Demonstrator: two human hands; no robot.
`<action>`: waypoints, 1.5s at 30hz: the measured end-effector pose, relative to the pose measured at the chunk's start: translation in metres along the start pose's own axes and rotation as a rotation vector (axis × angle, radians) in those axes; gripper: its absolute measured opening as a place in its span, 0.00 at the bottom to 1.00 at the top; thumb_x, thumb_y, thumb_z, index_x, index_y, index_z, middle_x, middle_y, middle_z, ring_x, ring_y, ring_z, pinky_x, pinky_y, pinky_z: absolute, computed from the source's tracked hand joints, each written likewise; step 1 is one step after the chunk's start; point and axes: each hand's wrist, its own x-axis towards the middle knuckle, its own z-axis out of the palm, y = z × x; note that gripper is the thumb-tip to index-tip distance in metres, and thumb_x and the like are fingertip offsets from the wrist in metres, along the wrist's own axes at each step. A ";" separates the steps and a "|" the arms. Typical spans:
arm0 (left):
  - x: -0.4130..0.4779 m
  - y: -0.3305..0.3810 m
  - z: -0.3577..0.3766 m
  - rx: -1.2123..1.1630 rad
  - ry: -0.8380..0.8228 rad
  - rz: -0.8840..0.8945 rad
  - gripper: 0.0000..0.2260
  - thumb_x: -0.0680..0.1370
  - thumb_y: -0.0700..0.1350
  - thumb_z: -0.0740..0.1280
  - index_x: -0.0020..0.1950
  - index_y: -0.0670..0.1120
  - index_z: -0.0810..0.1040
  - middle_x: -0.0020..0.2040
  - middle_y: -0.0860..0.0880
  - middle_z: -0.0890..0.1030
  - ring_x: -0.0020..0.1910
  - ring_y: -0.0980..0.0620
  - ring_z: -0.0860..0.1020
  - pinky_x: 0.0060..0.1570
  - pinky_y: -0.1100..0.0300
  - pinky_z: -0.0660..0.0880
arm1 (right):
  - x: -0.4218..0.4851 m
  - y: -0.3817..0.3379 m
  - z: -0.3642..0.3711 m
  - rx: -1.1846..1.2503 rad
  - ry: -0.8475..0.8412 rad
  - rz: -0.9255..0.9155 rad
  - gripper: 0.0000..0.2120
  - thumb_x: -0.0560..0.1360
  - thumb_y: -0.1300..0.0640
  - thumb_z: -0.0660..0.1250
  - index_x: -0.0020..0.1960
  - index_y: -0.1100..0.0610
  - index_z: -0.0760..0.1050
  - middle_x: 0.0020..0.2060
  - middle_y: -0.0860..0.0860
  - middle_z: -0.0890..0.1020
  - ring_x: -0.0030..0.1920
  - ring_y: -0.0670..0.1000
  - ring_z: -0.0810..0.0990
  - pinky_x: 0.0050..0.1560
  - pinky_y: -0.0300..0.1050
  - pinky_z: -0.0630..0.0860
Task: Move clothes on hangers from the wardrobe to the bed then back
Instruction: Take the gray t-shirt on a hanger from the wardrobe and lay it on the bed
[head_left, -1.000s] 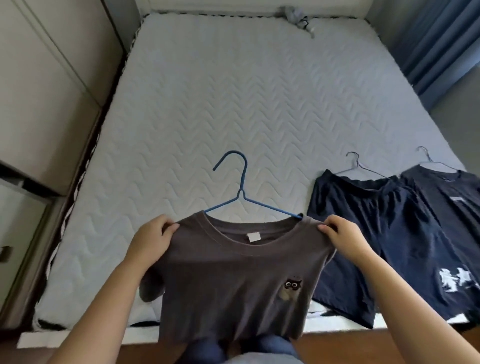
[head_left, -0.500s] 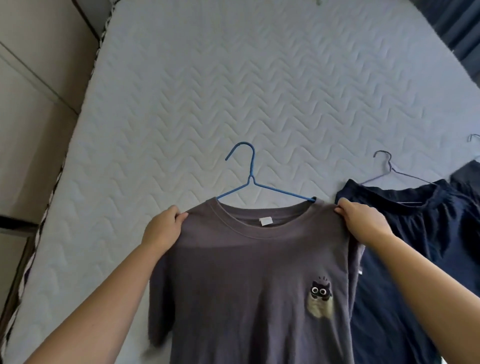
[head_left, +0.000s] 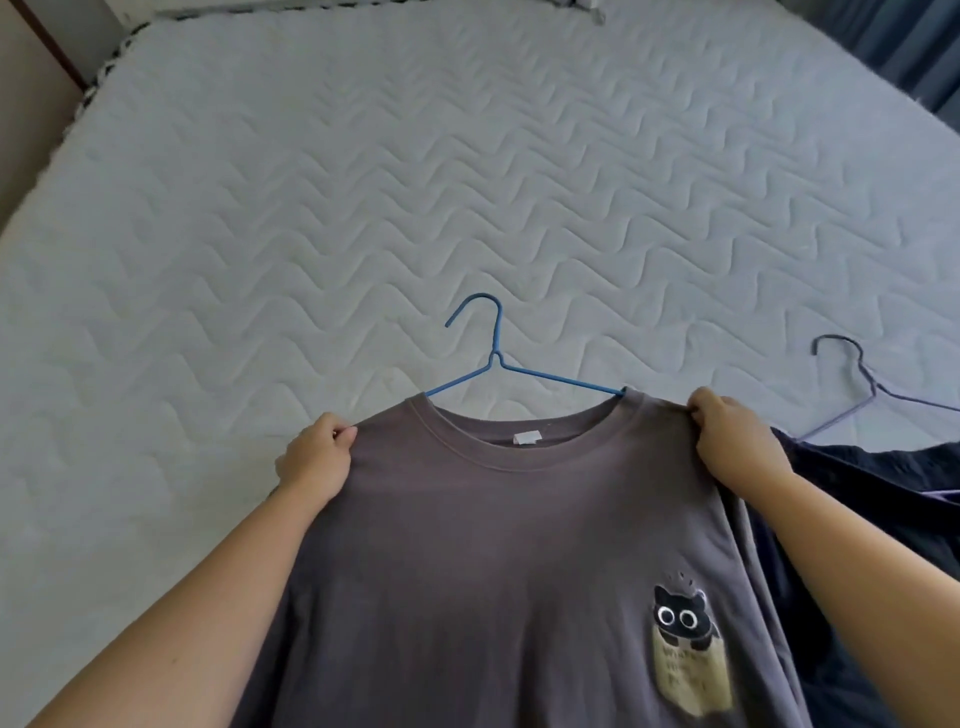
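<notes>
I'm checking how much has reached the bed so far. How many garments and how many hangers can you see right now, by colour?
Grey T-shirt: 1
Dark navy garment: 1
Blue hanger: 1
Purple-grey hanger: 1
Total: 4 (2 garments, 2 hangers). The navy garment is cut off by the frame edge, so more may lie beyond it.

A: Where is there open room?
B: The bed (head_left: 311, 208) lies bare across its left and far parts; a hand can pass freely there.
A: And on the right?
B: A dark garment (head_left: 857, 483) and its hanger (head_left: 872, 387) lie there, just beside the right hand (head_left: 737, 441).
A: Ahead?
B: The shirt (head_left: 493, 545) and blue hanger (head_left: 498, 364) block the near middle.
</notes>
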 end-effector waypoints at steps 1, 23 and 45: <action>0.006 0.000 0.012 0.006 -0.011 -0.002 0.10 0.80 0.47 0.56 0.52 0.44 0.74 0.55 0.42 0.78 0.55 0.40 0.74 0.55 0.51 0.68 | 0.007 0.004 0.010 0.005 -0.005 0.023 0.09 0.78 0.62 0.52 0.54 0.60 0.68 0.52 0.63 0.75 0.50 0.63 0.75 0.45 0.52 0.69; -0.115 -0.024 0.015 0.299 -0.042 0.209 0.24 0.74 0.44 0.67 0.66 0.35 0.68 0.65 0.33 0.71 0.66 0.34 0.68 0.63 0.39 0.63 | -0.118 -0.006 0.020 0.023 -0.131 0.119 0.25 0.74 0.55 0.63 0.68 0.60 0.64 0.68 0.61 0.66 0.66 0.63 0.66 0.61 0.55 0.69; -0.511 -0.086 -0.046 -0.158 -0.608 -0.324 0.05 0.79 0.44 0.56 0.47 0.49 0.72 0.50 0.46 0.78 0.48 0.49 0.76 0.47 0.58 0.72 | -0.485 0.063 -0.016 0.408 -0.543 0.505 0.20 0.76 0.58 0.62 0.66 0.60 0.68 0.62 0.59 0.76 0.61 0.58 0.75 0.52 0.45 0.68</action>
